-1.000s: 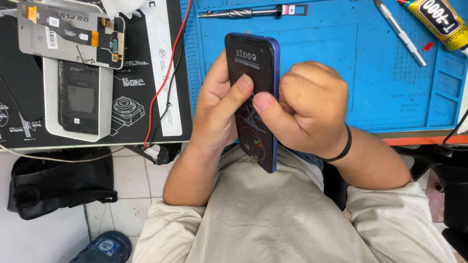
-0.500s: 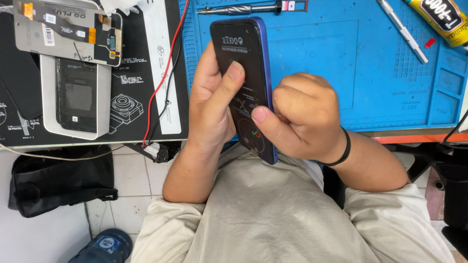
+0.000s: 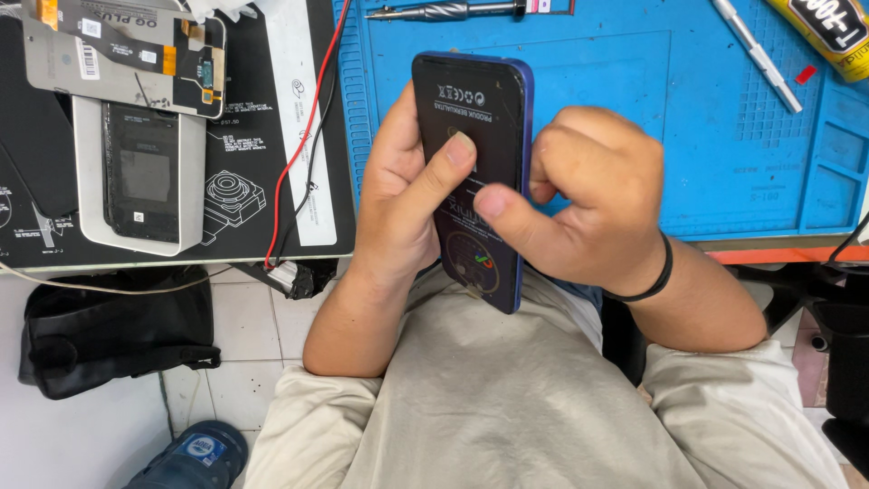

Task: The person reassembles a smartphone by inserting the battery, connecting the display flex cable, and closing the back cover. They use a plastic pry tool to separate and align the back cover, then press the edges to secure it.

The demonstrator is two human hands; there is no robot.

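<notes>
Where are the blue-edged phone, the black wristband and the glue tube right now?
blue-edged phone [image 3: 472,100]: head view, upper part of its dark back.
black wristband [image 3: 659,273]: head view, band across the right wrist.
glue tube [image 3: 828,27]: head view, yellow body at top right corner.

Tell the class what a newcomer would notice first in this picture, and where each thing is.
A dark phone with a blue rim stands out at centre, gripped by the left hand and right hand, both thumbs pressing its face. Behind lies a blue work mat; at upper left, a dismantled phone.
</notes>
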